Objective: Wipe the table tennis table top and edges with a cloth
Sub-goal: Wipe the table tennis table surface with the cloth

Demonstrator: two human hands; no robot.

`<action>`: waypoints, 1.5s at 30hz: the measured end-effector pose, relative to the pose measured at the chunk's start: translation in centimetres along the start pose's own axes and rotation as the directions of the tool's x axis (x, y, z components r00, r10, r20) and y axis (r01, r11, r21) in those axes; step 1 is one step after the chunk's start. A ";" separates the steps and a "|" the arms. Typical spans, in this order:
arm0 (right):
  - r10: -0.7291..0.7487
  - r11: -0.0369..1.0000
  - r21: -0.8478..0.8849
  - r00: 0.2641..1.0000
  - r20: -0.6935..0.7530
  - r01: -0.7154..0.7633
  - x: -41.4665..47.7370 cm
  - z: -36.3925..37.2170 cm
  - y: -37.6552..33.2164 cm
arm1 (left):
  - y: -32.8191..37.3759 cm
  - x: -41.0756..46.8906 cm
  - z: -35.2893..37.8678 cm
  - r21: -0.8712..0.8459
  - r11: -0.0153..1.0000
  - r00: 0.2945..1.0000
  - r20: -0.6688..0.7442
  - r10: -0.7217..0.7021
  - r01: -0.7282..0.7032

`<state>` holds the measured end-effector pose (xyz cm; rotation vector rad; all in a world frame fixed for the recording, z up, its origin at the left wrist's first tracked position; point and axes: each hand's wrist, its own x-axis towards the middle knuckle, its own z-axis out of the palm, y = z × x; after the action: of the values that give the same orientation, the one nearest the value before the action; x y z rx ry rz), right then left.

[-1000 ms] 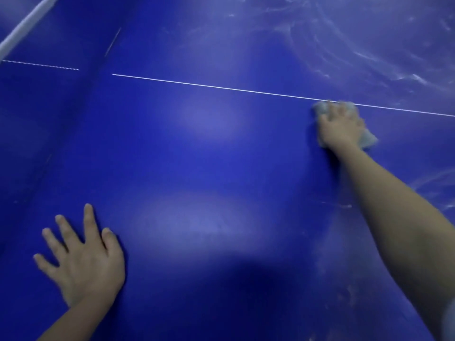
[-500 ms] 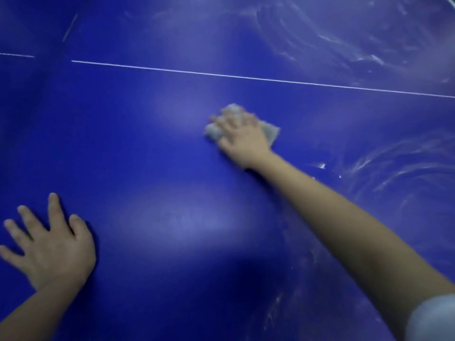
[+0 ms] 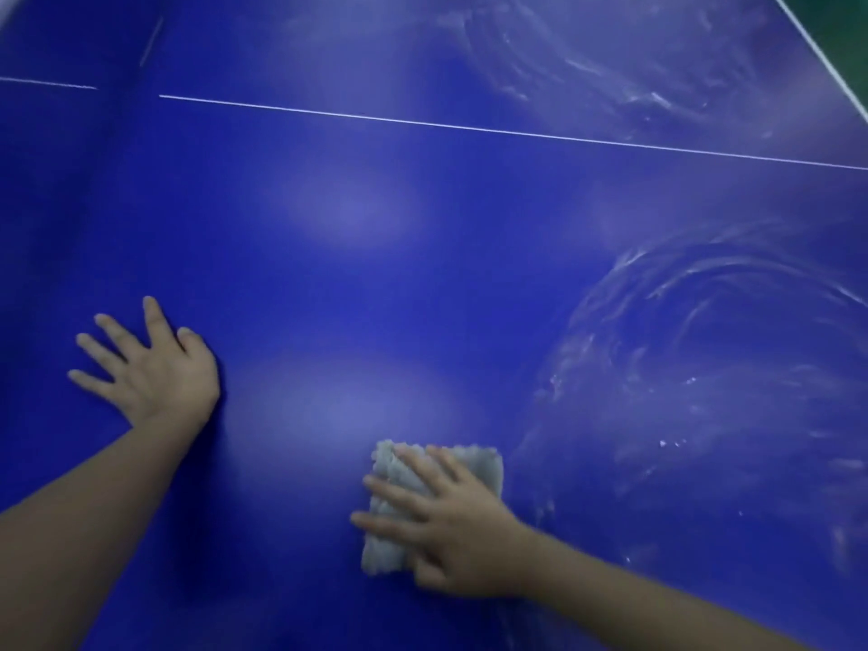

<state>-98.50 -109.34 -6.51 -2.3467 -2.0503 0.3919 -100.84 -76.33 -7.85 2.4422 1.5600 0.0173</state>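
Cloth point(image 3: 484, 467): grey, nubbly, folded.
Right hand point(image 3: 451, 523): straight fingers pressing cloth on table point(image 3: 329, 274).
Left hand point(image 3: 155, 373): spread flat.

Left hand point(image 3: 155, 373) flat on table point(image 3: 422, 284), left of cloth point(image 3: 484, 467) under right hand point(image 3: 455, 538)

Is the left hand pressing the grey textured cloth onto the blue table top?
No, the right hand presses the grey textured cloth down; the left hand lies spread on bare blue table top.
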 end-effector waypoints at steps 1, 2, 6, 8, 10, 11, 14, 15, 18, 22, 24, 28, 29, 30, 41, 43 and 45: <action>0.000 0.999 -0.035 1.000 -0.027 -0.001 0.0 -0.4 1.4 | -0.2 -0.1 -0.3 -0.014 1.000 1.000 0.014 0.004 -0.003; 0.068 0.996 -0.043 0.995 -0.071 -0.072 0.0 -0.8 3.3 | -0.6 -0.1 -0.7 -0.029 0.999 0.999 0.030 0.021 -0.020; 0.788 0.614 0.152 0.593 -0.163 -0.774 -0.9 -2.4 12.7 | -3.8 -1.4 -2.0 -0.103 0.960 0.958 0.093 0.271 -0.261; 0.933 0.358 0.227 0.336 -0.128 -0.906 -1.1 -2.6 13.4 | -6.5 -3.7 -2.6 -0.103 0.894 0.893 0.069 0.444 -0.436; 0.949 0.311 0.240 0.288 -0.125 -0.920 0.3 -2.2 10.2 | -9.3 -6.5 -3.0 -0.065 0.828 0.826 0.064 0.560 -0.557; 0.927 0.373 0.218 0.349 -0.139 -0.902 1.3 -1.8 7.3 | -10.5 -7.7 -3.2 -0.060 0.807 0.803 0.073 0.591 -0.588; 0.719 0.695 0.159 0.684 -0.127 -0.701 4.0 -0.4 -4.5 | -13.1 -9.8 -3.4 -0.050 0.773 0.766 0.110 0.633 -0.632; 0.612 0.789 0.160 0.783 -0.115 -0.593 4.6 0.1 -8.8 | -13.7 -10.1 -3.4 -0.037 0.762 0.754 0.120 0.646 -0.647; 0.255 0.963 0.083 0.967 0.004 -0.255 5.4 0.9 -17.5 | -14.5 -10.2 -3.2 -0.030 0.738 0.731 0.112 0.673 -0.674; 0.069 0.997 0.032 0.997 0.044 -0.070 5.2 0.9 -16.1 | -14.5 -10.1 -3.0 -0.063 0.736 0.731 0.082 0.677 -0.674; 0.334 0.936 0.114 0.942 0.010 -0.333 5.1 0.8 -15.6 | -14.7 -9.9 -2.6 -0.091 0.731 0.727 0.075 0.683 -0.677; 0.810 0.573 0.250 0.585 -0.032 -0.780 7.8 1.2 -20.2 | -14.7 -9.6 -2.6 -0.135 0.729 0.727 0.075 0.683 -0.671; 0.813 0.569 0.260 0.581 -0.040 -0.780 8.8 1.1 -22.0 | -14.6 -9.6 -2.7 -0.146 0.730 0.728 0.077 0.681 -0.667; 0.771 0.626 0.252 0.635 -0.054 -0.738 9.7 1.2 -23.9 | -14.6 -9.6 -2.8 -0.154 0.731 0.730 0.075 0.679 -0.664; 0.556 0.828 0.102 0.830 -0.035 -0.551 -0.8 2.8 -24.3 | -14.8 -10.1 -3.3 -0.140 0.721 0.719 0.074 0.691 -0.678; 0.741 0.665 0.178 0.671 -0.032 -0.725 -5.1 3.4 -21.7 | -14.8 -10.1 -3.3 -0.136 0.722 0.720 0.075 0.690 -0.679; 0.894 0.441 0.213 0.448 -0.021 -0.872 -8.9 4.0 -19.9 | -14.8 -10.1 -3.3 -0.135 0.719 0.717 0.073 0.693 -0.681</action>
<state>-119.67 -115.77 -5.50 -3.0023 -0.4659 0.3453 -118.87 -78.85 -6.56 2.7277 0.4974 0.0772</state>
